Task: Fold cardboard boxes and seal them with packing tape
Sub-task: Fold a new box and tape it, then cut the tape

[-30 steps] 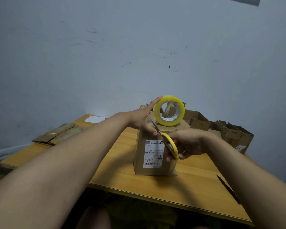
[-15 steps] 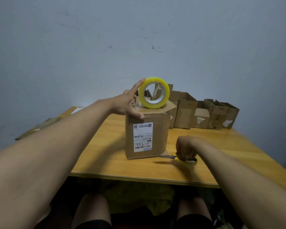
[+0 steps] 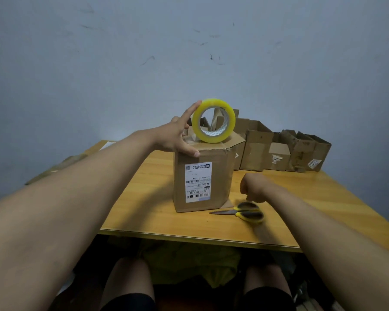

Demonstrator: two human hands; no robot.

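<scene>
Nearest me, on the bench (image 3: 144,221), the scissors (image 3: 240,213) lie flat just beside the box's front corner. My right hand (image 3: 253,187) hangs just above their yellow handles, fingers curled into a loose fist with nothing in its grip. Behind them stands the cardboard box (image 3: 202,176), upright, label facing me. My left hand (image 3: 177,135) rests on its top edge, thumb pressed on the near rim and straight fingers steadying the tape roll (image 3: 213,121), which stands on edge on the top flaps. Farther back a row of folded boxes (image 3: 285,151) lines the wall. I judge the strip is cut and the sealing step is closing. Next I would smooth the tape down along the seam, then lift the roll away.
</scene>
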